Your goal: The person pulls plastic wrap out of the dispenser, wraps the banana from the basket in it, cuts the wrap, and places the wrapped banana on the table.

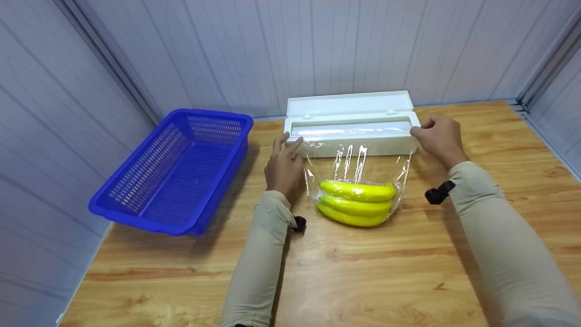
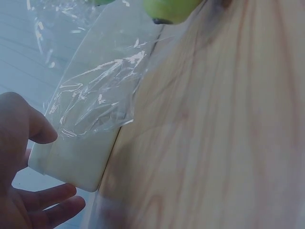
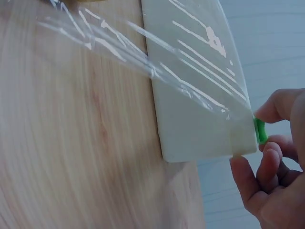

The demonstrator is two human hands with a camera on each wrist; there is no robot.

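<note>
A white cling film dispenser stands with its lid raised at the back. Clear cling film stretches from its front edge down to a bunch of yellow bananas, which it wraps. My left hand holds the dispenser's left front corner, thumb on the top edge beside the film and the lower two fingers extended by the end. At the right front corner, my right hand pinches a small green slide cutter between thumb and fingers, one fingertip against the dispenser's end.
A blue plastic basket with slotted sides stands to the left on the wooden table. Pale panelled walls close in the back and both sides. Black wrist cameras sit below both cuffs.
</note>
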